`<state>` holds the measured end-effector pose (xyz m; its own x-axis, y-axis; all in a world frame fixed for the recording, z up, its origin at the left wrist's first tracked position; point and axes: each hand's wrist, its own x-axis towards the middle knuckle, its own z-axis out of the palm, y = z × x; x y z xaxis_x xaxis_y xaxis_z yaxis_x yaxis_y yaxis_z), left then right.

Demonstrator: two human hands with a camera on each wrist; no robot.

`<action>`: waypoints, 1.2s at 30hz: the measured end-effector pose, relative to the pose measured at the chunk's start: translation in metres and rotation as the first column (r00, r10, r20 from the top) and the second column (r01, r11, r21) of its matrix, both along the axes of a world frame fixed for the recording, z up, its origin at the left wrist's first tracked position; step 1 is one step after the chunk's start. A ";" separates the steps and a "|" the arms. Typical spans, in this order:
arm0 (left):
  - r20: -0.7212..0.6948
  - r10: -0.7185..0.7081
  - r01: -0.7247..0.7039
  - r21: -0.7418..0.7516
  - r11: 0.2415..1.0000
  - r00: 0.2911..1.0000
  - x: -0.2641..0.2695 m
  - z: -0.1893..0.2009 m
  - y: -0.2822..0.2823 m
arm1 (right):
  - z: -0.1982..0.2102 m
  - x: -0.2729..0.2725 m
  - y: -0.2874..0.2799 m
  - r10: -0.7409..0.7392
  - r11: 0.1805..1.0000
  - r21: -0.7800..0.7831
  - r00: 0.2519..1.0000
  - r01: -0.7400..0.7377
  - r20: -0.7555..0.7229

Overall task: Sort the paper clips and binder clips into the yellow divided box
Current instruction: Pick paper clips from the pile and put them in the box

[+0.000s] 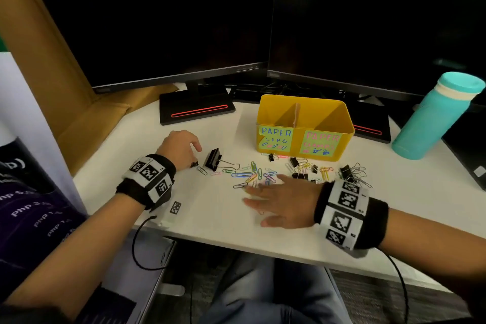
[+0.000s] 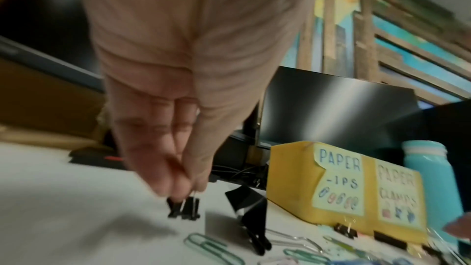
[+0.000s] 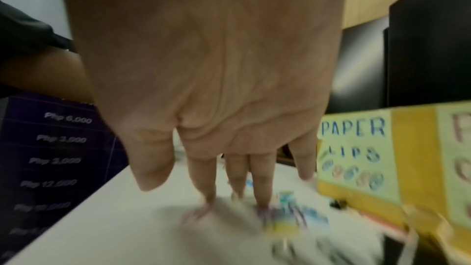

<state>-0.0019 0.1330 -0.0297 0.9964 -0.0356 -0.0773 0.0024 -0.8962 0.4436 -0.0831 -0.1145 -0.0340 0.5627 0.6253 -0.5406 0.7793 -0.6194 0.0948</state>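
Small binder clip (image 2: 184,208): on the bench, light and stiff; I would lift it by its wire handles.
Left hand (image 1: 181,148): fingers pinch those handles.
Right hand (image 1: 278,201): fingers spread flat over paper clips (image 1: 252,175).

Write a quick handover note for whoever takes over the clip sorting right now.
Left hand: fingers pinching a small black binder clip at the desk, beside the large binder clip.
Right hand: open, fingers spread flat at the near edge of the coloured paper clips.
Yellow divided box: behind the pile; what shows of both compartments looks empty.
Done: nothing sorted yet.
Left: paper clips into the compartment labelled for them, on the person's left; all binder clips, including the cluster at right, into the clamps side.
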 end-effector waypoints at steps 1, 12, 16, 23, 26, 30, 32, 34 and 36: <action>-0.025 -0.004 0.003 -0.037 0.999 1.000 0.000 0.000 0.003 | 0.006 0.007 0.008 -0.018 1.000 0.003 1.000 0.017 0.012; -0.200 -0.102 0.158 0.287 0.945 0.974 -0.047 0.001 -0.001 | 0.005 0.035 0.052 -0.097 0.994 0.045 0.993 0.100 -0.068; -0.430 -0.262 0.389 0.241 0.889 0.864 -0.056 -0.007 -0.009 | 0.007 0.033 0.022 -0.174 0.980 0.092 0.984 0.178 -0.049; -0.480 -0.373 0.532 0.251 0.809 0.794 -0.074 -0.003 -0.048 | 0.011 0.043 -0.014 -0.222 0.959 0.170 0.974 0.225 -0.039; -0.483 -0.458 0.602 0.197 0.774 0.746 -0.081 -0.005 -0.064 | 0.020 0.043 -0.030 -0.269 0.947 0.192 0.963 0.258 0.033; -0.428 -0.491 0.625 0.267 0.733 0.759 -0.083 -0.010 -0.084 | 0.017 0.022 -0.043 -0.312 0.938 0.190 0.946 0.291 0.089; -0.354 -0.480 0.586 0.318 0.746 0.803 -0.082 -0.010 -0.094 | 0.011 0.009 -0.049 -0.318 0.935 0.199 0.941 0.293 0.113; -0.265 -0.460 0.530 0.366 0.765 0.848 -0.079 -0.010 -0.104 | 0.005 -0.001 -0.057 -0.301 0.942 0.193 0.945 0.274 0.130; -0.197 -0.445 0.486 0.412 0.771 0.874 -0.073 -0.009 -0.113 | 0.002 -0.004 -0.064 -0.314 0.939 0.192 0.939 0.286 0.139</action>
